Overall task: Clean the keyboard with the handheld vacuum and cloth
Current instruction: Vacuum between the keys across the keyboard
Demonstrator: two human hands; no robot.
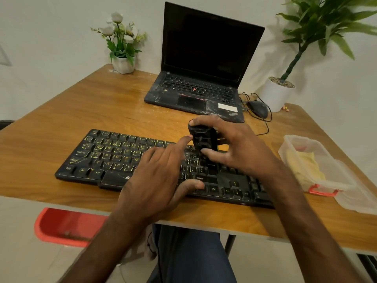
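- Lower left of the frame, under the edge of the table point(61, 123): a red seat point(61, 225).
- Upper left, on the table's far corner: a white pot of white flowers point(122, 48).
- Across the middle, near the front edge: the black keyboard point(102, 154), dusty, with yellow lettering.
- Over its centre keys: the left hand point(151, 180), fingers stretched out and holding nothing, index fingertip touching the side of the handheld vacuum point(203, 139), thumb on the bottom key row.
- Just right of centre: that vacuum, black, upright, lower end on the keys.
- Behind it, top centre: an open laptop point(204, 64), screen dark.
- Right of the vacuum: the right hand point(240, 150), fingers curled round the vacuum's body, thumb across its front.
- Further right: a wired mouse point(258, 108) beside the laptop; a potted plant point(277, 94) at upper right.
- Right edge: a clear plastic container point(334, 180), yellow cloth point(302, 164) inside.
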